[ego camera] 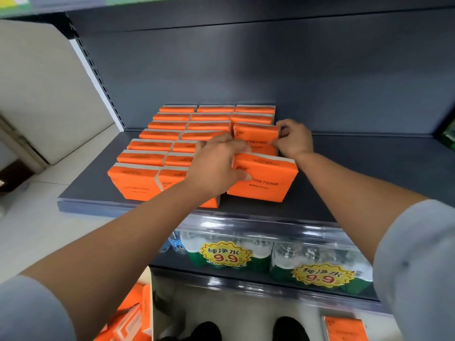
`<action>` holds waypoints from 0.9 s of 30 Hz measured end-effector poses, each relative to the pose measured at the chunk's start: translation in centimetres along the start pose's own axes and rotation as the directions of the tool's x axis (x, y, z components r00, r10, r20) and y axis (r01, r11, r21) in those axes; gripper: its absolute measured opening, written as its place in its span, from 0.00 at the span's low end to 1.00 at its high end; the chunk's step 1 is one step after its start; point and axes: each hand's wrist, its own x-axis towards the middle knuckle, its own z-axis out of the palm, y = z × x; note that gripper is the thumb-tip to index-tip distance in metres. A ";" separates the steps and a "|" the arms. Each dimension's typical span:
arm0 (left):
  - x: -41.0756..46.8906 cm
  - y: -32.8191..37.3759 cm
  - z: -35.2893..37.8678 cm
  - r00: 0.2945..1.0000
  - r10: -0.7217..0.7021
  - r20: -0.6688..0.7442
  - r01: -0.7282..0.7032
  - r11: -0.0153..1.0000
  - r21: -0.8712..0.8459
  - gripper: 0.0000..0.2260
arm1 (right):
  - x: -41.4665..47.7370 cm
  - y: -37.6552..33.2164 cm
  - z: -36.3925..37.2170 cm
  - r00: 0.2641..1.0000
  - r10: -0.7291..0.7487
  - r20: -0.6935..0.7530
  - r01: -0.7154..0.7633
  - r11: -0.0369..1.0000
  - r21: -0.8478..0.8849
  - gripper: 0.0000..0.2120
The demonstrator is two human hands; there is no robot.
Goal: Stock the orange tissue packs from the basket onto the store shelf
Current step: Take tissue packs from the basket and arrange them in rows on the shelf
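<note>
My right hand (293,139) pinches one end of the tilted tissue pack (256,135) in the right-hand row on the shelf (369,166), left hand (216,166) curled on the other (thumb resting on the front pack (268,180)), so imo nudge it upright, flush with its neighbours, before letting go.

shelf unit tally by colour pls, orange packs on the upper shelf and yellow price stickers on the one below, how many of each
orange tissue packs: 18 in view
yellow price stickers: 2
total: 20
</note>
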 end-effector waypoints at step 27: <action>2.9 -1.2 2.0 0.999 -0.049 -0.024 0.052 0.987 0.150 0.24 | -0.1 1.8 -0.7 0.999 0.018 -0.047 -0.018 1.000 -0.005 0.10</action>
